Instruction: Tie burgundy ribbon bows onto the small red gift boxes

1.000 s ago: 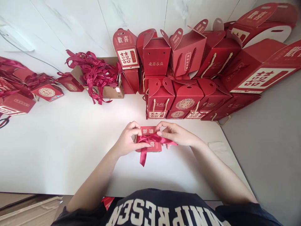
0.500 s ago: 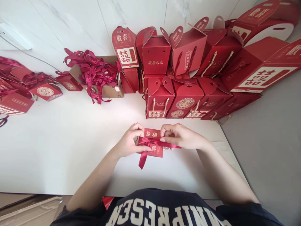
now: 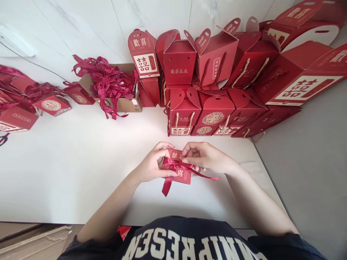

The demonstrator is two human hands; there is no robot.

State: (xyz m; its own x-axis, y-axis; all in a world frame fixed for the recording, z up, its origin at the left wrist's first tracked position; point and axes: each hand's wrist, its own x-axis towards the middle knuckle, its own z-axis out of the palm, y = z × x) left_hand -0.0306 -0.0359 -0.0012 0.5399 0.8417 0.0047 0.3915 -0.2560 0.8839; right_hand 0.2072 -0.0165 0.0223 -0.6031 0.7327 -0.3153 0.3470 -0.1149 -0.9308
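A small red gift box (image 3: 184, 178) with gold lettering stands on the white table between my hands, its top facing the camera. Across that top lies a dark red satin ribbon (image 3: 167, 186), gathered into a bow or knot near the middle. One ribbon tail hangs toward me and another stretches out to the right. My left hand (image 3: 153, 164) grips the box's left side, thumb at the ribbon and fingers at the far edge. At the right, my right hand (image 3: 202, 157) pinches with thumb and forefinger at the ribbon by the knot; its other fingers are curled.
Red gift boxes (image 3: 180, 63) with rope handles stand stacked along the wall, from the middle to the right. A cardboard box (image 3: 138, 103) overflowing with red ribbons (image 3: 108, 81) sits at the back left. Beribboned boxes (image 3: 52, 103) stand farther left on the white table (image 3: 67, 162).
The box has turned slightly clockwise and shifted a little to the right. My right hand has moved slightly left along the ribbon, and the right tail now reaches farther out and lower.
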